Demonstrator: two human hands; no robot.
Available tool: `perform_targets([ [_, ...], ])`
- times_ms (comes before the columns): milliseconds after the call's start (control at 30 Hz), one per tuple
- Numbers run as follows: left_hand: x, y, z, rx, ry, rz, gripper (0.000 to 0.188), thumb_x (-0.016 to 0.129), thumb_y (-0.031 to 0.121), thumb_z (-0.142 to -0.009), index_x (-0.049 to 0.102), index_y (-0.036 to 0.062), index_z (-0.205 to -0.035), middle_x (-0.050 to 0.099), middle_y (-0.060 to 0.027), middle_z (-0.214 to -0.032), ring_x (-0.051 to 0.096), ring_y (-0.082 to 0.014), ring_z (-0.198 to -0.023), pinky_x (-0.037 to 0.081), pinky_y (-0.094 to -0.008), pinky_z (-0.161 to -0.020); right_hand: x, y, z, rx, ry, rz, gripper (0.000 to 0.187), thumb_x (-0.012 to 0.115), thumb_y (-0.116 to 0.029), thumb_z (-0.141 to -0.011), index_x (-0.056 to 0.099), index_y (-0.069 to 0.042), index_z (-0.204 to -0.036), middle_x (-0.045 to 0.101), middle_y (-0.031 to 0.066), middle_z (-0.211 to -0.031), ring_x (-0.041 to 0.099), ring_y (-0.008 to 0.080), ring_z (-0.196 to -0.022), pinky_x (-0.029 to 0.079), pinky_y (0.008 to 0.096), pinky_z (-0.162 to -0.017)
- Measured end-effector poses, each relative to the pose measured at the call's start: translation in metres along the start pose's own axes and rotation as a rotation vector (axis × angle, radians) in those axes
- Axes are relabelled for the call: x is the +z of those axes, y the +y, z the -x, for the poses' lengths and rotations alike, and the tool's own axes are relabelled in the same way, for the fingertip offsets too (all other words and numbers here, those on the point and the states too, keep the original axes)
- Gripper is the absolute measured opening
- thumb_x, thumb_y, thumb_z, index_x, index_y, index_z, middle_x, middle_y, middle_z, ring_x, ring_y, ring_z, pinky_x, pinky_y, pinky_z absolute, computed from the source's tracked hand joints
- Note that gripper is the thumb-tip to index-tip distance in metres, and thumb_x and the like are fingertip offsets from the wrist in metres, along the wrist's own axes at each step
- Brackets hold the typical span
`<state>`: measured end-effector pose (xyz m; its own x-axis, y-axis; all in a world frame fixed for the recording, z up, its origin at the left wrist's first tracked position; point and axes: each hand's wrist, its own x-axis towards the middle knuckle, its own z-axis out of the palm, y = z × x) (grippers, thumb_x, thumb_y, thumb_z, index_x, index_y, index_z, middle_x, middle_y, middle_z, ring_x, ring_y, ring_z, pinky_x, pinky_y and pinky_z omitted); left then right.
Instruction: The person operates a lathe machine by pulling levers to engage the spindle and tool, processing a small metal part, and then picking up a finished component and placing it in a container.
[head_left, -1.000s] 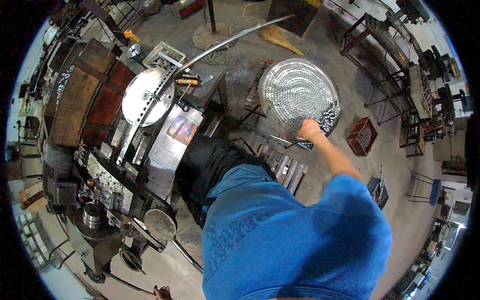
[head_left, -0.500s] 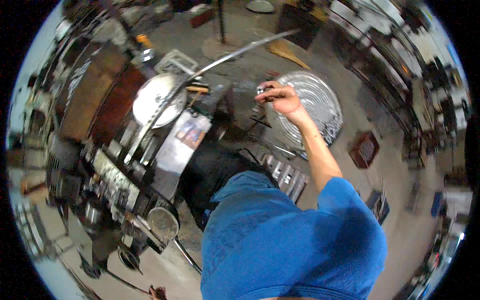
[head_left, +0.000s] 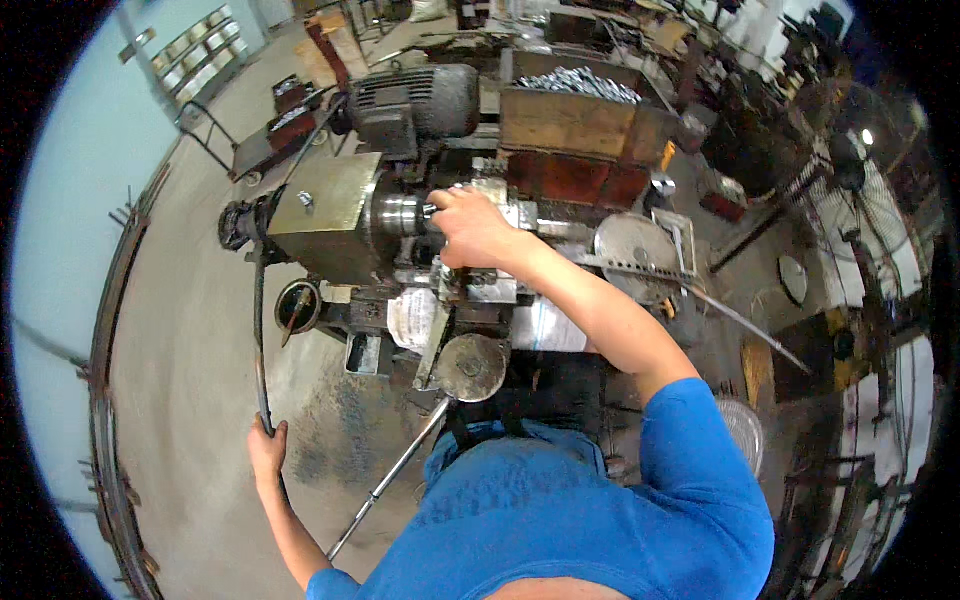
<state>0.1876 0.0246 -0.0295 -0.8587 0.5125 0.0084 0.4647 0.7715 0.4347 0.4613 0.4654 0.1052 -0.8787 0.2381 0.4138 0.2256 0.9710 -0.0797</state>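
A lathe with a bright steel spindle nose (head_left: pixel 402 215) stands in front of me. My right hand (head_left: pixel 470 228) reaches over it, fingers closed on a small shiny metal part (head_left: pixel 430 211) at the mouth of the spindle; the fingers hide most of the part. Low on the left, my left hand (head_left: pixel 267 450) is wrapped round the lower end of a long dark lever (head_left: pixel 260 340). That lever runs up to the left end of the brassy headstock cover (head_left: pixel 325 200), on which a small metal piece (head_left: pixel 306 200) lies.
Behind the lathe are an electric motor (head_left: pixel 415 100) and a rusty bin (head_left: pixel 570 125) heaped with small metal parts. A round plate (head_left: pixel 473 368) and a steel rod (head_left: pixel 390 478) stick out toward me. Farther right are a perforated bar (head_left: pixel 640 268) and a fan (head_left: pixel 835 140).
My view has swung left to the lathe. My right hand has gone from above the round tray of metal pieces to the spindle with the small part. My left hand now shows fully on the lever.
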Motion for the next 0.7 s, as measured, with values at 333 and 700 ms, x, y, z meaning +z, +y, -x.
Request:
perform_targets([
  [333, -0.003, 0.029, 0.008, 0.024, 0.142, -0.085, 0.032, 0.066, 0.018, -0.071, 0.053, -0.0050, -0.089, 0.057, -0.0225, -0.066, 0.057, -0.0390, -0.068, 0.044, -0.0446, -0.061, 0.070, 0.010, -0.053, 0.255, -0.200, -0.024, 0.027, 0.062, -0.019, -0.054, 0.064, 0.002, -0.072, 0.060, 0.0236, -0.084, 0.060, 0.0362, -0.078, 0.049, 0.0412, -0.075],
  [700, -0.019, -0.010, -0.024, 0.008, 0.126, -0.414, 0.024, 0.061, 0.020, -0.069, 0.058, 0.0026, -0.085, 0.060, -0.0188, -0.071, 0.059, -0.0361, -0.070, 0.047, -0.0430, -0.064, 0.058, -0.014, -0.063, 0.306, -0.196, -0.041, 0.026, 0.061, -0.015, -0.052, 0.063, 0.003, -0.071, 0.043, 0.0284, -0.120, 0.059, 0.0434, -0.080, 0.049, 0.0446, -0.075],
])
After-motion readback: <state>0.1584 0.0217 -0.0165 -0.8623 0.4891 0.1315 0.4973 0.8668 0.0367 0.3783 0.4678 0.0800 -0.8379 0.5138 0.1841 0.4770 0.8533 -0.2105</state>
